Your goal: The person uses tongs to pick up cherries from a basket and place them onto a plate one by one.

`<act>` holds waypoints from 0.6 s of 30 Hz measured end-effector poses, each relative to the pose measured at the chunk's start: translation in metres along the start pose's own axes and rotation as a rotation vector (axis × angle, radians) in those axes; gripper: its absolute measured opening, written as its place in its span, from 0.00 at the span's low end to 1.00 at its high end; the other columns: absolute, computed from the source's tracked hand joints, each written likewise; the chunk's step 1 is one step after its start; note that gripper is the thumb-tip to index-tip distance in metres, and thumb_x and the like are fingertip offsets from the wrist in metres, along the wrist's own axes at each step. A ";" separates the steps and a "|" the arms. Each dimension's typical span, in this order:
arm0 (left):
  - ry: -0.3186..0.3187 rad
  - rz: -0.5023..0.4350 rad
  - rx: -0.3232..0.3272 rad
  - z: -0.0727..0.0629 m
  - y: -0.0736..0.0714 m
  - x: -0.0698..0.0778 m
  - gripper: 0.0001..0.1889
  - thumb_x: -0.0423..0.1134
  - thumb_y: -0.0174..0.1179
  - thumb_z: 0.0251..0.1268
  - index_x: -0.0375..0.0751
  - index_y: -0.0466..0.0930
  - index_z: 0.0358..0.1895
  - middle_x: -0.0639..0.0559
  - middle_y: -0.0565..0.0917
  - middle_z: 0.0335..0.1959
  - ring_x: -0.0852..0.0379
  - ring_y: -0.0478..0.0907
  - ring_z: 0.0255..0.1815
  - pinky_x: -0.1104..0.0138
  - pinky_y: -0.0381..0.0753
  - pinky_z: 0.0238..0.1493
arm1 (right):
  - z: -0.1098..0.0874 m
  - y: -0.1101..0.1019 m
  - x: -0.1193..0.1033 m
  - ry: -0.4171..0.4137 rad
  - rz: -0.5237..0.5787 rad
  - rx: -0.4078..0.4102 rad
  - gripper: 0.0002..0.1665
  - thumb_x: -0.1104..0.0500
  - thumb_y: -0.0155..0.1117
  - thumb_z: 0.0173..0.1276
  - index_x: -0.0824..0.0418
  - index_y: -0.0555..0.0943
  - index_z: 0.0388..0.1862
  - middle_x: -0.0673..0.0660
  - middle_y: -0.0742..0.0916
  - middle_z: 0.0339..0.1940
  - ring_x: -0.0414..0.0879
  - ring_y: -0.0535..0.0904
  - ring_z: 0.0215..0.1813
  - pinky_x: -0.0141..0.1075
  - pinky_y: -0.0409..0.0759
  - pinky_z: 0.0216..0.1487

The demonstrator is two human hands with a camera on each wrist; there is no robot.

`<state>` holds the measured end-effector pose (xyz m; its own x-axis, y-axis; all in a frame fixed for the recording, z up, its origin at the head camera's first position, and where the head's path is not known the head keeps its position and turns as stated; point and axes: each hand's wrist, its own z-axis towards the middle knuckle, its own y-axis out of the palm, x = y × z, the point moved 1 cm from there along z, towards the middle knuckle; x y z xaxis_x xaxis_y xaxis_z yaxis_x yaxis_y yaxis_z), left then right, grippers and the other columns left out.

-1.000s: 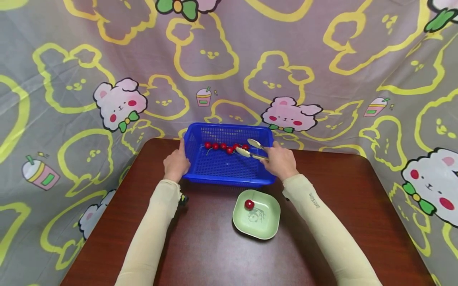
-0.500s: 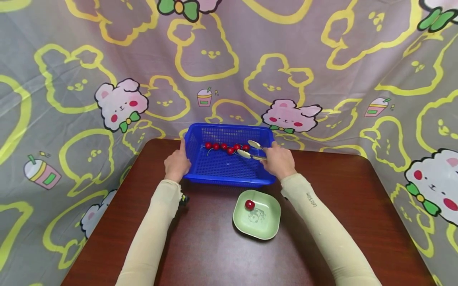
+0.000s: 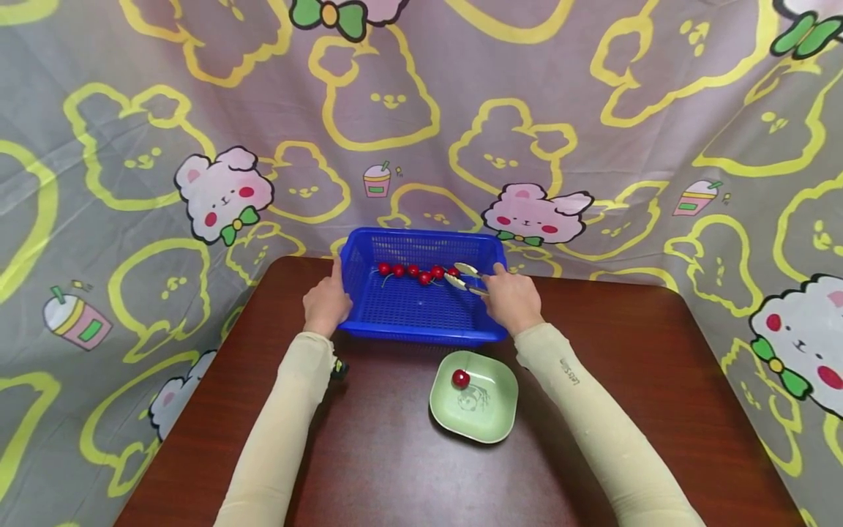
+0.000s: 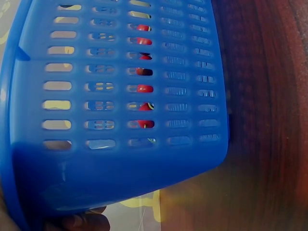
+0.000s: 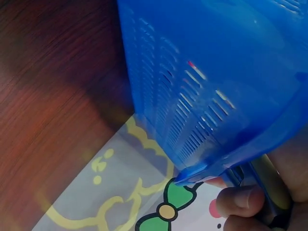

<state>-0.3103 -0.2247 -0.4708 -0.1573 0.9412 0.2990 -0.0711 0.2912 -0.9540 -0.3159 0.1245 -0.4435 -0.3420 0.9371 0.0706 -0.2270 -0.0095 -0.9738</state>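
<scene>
A blue slotted plastic basket (image 3: 421, 334) stands toward the back of the table, with several red cherries (image 3: 413, 271) lined up inside it. My left hand (image 3: 326, 301) grips its left rim; in the left wrist view, fingertips (image 4: 89, 220) show below the rim. At the right rim, my right hand (image 3: 515, 298) holds a pair of tongs (image 3: 467, 269), whose pale tips stand apart around the rightmost cherry. The right wrist view shows fingers (image 5: 243, 198) wrapped about the tongs' handle beside the basket's edge. In front, a light green dish (image 3: 484, 424) bears one cherry (image 3: 461, 378).
The brown wooden table (image 3: 375, 439) carries the basket and dish. A cartoon-printed cloth (image 3: 408, 73) hangs close behind the basket and along both sides.
The tongs' tips have drawn closer together and shifted slightly right, toward the rightmost cherry. The left hand, basket and dish stay where they were.
</scene>
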 end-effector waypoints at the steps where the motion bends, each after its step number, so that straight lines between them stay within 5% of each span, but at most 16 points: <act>1: 0.001 0.000 -0.001 0.000 0.000 0.000 0.44 0.41 0.59 0.72 0.44 0.43 0.85 0.32 0.82 0.58 0.31 0.84 0.47 0.40 0.81 0.48 | 0.000 0.000 0.000 -0.001 0.000 0.003 0.21 0.51 0.74 0.67 0.57 0.88 0.56 0.62 0.85 0.47 0.53 0.83 0.27 0.47 0.84 0.30; 18: -0.001 0.003 -0.009 -0.001 -0.001 0.001 0.45 0.41 0.59 0.73 0.44 0.42 0.85 0.32 0.82 0.58 0.31 0.84 0.48 0.40 0.81 0.47 | -0.001 0.003 0.000 -0.024 -0.020 0.029 0.19 0.52 0.74 0.67 0.57 0.89 0.54 0.61 0.85 0.44 0.52 0.83 0.25 0.47 0.83 0.29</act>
<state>-0.3093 -0.2243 -0.4693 -0.1589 0.9419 0.2960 -0.0623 0.2897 -0.9551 -0.3155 0.1249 -0.4464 -0.3591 0.9284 0.0954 -0.2602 -0.0014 -0.9656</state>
